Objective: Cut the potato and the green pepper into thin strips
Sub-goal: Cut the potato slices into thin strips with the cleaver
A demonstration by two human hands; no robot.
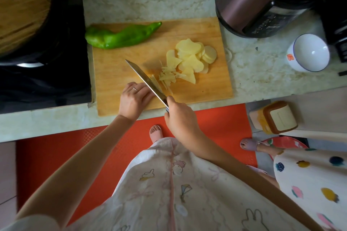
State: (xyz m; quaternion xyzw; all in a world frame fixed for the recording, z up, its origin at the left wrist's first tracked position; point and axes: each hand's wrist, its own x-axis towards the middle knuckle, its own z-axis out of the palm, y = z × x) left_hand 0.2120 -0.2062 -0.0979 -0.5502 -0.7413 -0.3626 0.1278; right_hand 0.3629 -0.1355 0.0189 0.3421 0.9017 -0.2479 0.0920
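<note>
Where potato slices (195,56) fan across the cutting board (116,73), cut strips (168,76) pile against our knife (144,78) — right hand (180,116) clenched round its handle, left hand (134,98) curled beside the blade, its grasp hidden from us. The whole green pepper (122,35) lies along the board's far-left edge.

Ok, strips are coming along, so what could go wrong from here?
1. The left hand sits, fingers curled, right against the knife blade; a slip could nick it.
2. The green pepper hangs over the cutting board's left edge beside the stove and might roll off.
3. The potato slices lie loosely stacked and may slide under the blade.
</note>
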